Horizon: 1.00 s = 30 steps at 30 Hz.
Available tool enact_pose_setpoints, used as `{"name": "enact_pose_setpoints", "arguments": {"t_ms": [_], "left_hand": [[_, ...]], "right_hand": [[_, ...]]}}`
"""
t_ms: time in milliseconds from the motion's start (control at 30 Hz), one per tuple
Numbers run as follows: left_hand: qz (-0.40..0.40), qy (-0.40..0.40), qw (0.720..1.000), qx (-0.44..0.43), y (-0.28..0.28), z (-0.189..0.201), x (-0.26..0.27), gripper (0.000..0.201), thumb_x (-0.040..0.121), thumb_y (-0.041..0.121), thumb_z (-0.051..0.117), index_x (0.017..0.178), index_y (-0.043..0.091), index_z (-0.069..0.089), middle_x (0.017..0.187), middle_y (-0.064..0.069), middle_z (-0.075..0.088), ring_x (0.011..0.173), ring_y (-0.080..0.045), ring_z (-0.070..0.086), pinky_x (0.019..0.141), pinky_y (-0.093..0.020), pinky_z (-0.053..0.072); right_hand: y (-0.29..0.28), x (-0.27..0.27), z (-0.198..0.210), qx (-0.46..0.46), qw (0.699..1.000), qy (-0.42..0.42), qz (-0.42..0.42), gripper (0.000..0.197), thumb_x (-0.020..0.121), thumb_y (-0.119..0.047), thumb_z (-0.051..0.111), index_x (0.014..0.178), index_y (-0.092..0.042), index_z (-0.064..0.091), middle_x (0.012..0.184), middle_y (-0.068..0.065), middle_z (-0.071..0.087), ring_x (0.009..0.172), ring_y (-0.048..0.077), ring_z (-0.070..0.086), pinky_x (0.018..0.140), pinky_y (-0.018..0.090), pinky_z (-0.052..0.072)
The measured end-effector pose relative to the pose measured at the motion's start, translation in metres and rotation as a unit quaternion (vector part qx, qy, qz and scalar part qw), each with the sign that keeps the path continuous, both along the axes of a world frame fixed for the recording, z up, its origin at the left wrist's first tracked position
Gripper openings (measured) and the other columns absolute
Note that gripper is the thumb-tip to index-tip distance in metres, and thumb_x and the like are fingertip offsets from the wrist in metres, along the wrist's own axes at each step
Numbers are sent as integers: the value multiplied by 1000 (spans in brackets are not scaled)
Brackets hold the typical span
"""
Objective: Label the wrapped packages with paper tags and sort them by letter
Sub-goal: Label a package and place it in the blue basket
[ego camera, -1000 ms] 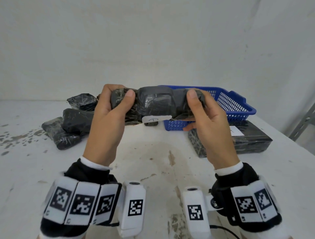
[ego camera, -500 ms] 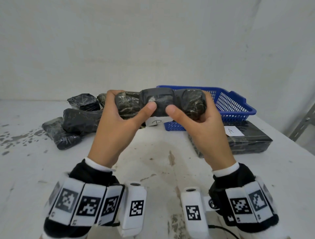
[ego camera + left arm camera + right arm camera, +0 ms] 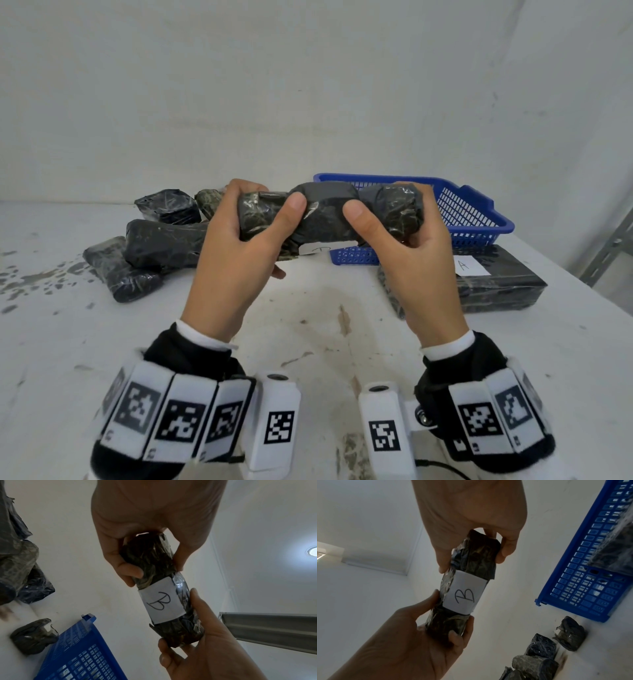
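Note:
I hold a long black wrapped package (image 3: 325,219) level above the table. My left hand (image 3: 263,219) grips its left end and my right hand (image 3: 387,212) its right end, with both thumbs on the near side by the middle. A white paper tag (image 3: 162,601) marked B is stuck around its middle and faces down; only the tag's edge (image 3: 317,248) shows in the head view. The right wrist view shows the same tag (image 3: 464,596) between my right hand (image 3: 474,559) and left hand (image 3: 448,615).
A blue basket (image 3: 479,219) stands at the back right with a black package (image 3: 611,550) in it. In front of it lies a flat black package (image 3: 507,291) with a tag marked A (image 3: 471,265). Several black packages (image 3: 154,246) are piled at the back left.
Both thumbs have slid from the package's ends toward its middle. The package has rolled so the tag turned from the near side to the underside.

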<state>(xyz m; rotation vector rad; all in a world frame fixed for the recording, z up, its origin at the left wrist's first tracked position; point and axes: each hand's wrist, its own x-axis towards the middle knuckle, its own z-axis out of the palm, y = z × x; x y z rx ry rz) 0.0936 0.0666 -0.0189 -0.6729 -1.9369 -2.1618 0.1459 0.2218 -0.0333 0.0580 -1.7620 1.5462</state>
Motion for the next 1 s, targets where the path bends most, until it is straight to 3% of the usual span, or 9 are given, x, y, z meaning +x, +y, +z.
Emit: {"name": "enact_pose_setpoints", "arguments": {"t_ms": [133, 200, 300, 400, 467, 533, 633, 800, 1000], "left_hand": [[-23, -12, 1000, 12, -1, 0, -2, 22, 89, 37, 62, 96, 18, 53, 88, -1, 64, 78, -16, 63, 62, -31, 53], [-37, -16, 999, 34, -3, 1, -2, 17, 88, 27, 65, 95, 21, 51, 90, -1, 62, 81, -17, 62, 66, -28, 51], [-51, -5, 996, 69, -8, 4, -3, 48, 72, 28, 69, 112, 25, 42, 104, 1, 63, 89, -13, 65, 67, -17, 51], [-74, -13, 996, 54, -11, 4, -5, 68, 72, 26, 74, 129, 26, 37, 127, 3, 59, 109, -12, 64, 79, -18, 54], [-89, -35, 994, 47, -10, 1, -7, 70, 74, 29, 82, 132, 27, 42, 130, -2, 60, 114, -16, 63, 92, -27, 52], [-103, -47, 992, 61, -9, 0, -8, 59, 77, 31, 71, 130, 26, 47, 123, -1, 64, 112, -17, 65, 98, -33, 47], [-110, -34, 991, 70, -8, 1, -7, 50, 79, 24, 62, 127, 24, 49, 109, 6, 68, 106, -14, 66, 94, -30, 48], [-110, -40, 988, 98, -8, 0, -8, 47, 83, 11, 62, 127, 20, 50, 111, -1, 66, 101, -13, 67, 85, -24, 52], [-85, -27, 993, 83, -7, -1, -10, 30, 79, 17, 58, 109, 22, 55, 105, 1, 61, 100, -15, 61, 91, -33, 50]], "right_hand": [[5, -3, -1, 1, 1000, -17, 0, 46, 72, -55, 82, 109, -35, 62, 122, 11, 63, 111, 24, 66, 94, 43, 56], [6, -2, 1, -5, 999, -19, 25, 42, 78, -45, 79, 113, -30, 62, 114, -3, 69, 104, 15, 69, 90, 34, 57], [6, 1, 5, -14, 998, -33, 58, 42, 83, -43, 65, 123, -31, 60, 109, -16, 70, 96, 10, 70, 78, 22, 55], [11, 1, 6, -45, 996, -16, 75, 40, 96, -24, 61, 135, -26, 55, 127, -2, 65, 101, 6, 66, 77, 16, 52], [12, 1, 6, -58, 995, -4, 76, 49, 95, -18, 62, 142, -27, 48, 133, 0, 62, 109, 8, 67, 80, 18, 54], [14, 0, 6, -87, 992, 8, 87, 56, 91, -22, 65, 144, -24, 47, 135, 3, 62, 115, 11, 66, 82, 20, 54], [16, -3, 5, -111, 989, 19, 100, 48, 94, -16, 63, 140, -21, 51, 134, 4, 63, 119, 13, 64, 88, 21, 54], [16, -4, 3, -112, 987, 24, 115, 33, 97, -10, 61, 127, -22, 57, 129, 9, 65, 118, 19, 64, 91, 25, 53], [14, -1, 5, -74, 995, 10, 73, 20, 99, -17, 61, 116, -27, 62, 111, -3, 66, 85, 9, 63, 56, 25, 50]]}}
